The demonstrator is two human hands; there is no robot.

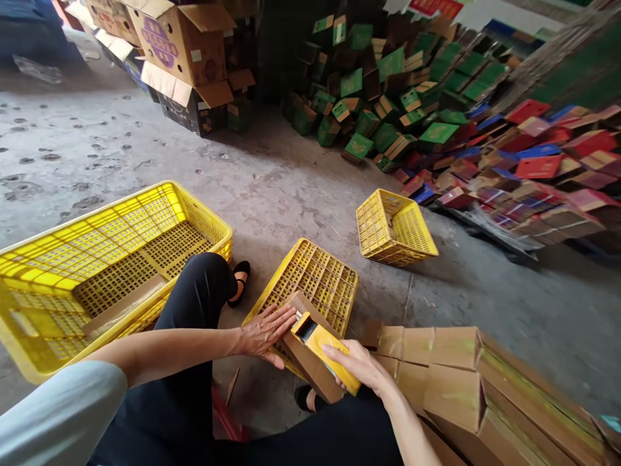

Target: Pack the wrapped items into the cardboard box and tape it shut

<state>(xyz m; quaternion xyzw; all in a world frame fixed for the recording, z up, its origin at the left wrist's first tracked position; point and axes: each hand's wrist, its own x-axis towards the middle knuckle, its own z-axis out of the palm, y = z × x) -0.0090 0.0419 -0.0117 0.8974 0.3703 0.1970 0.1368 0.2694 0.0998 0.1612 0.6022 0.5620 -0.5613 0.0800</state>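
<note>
A long, narrow brown cardboard piece (pixel 317 370) slants across an upturned yellow plastic crate (pixel 323 275) in front of my knees. My left hand (pixel 266 333) lies flat at its upper end, fingers stretched out and together. Wrapped around a yellow hand tool (pixel 323 346) is my right hand (pixel 361 364). The tool looks like a stapler, with a dark opening at its front end near my left fingertips; its exact kind is unclear. Its front rests at or just above the cardboard, and I cannot tell whether they touch.
A large yellow crate (pixel 204 223) on the left holds a flat cardboard piece (pixel 126 304). A smaller yellow crate (pixel 373 230) stands ahead. Folded cartons (pixel 451 375) are stacked at right. Piles of green boxes (pixel 359 145) and red boxes (pixel 538 166) lie behind; open cartons (pixel 194 55) stand back left.
</note>
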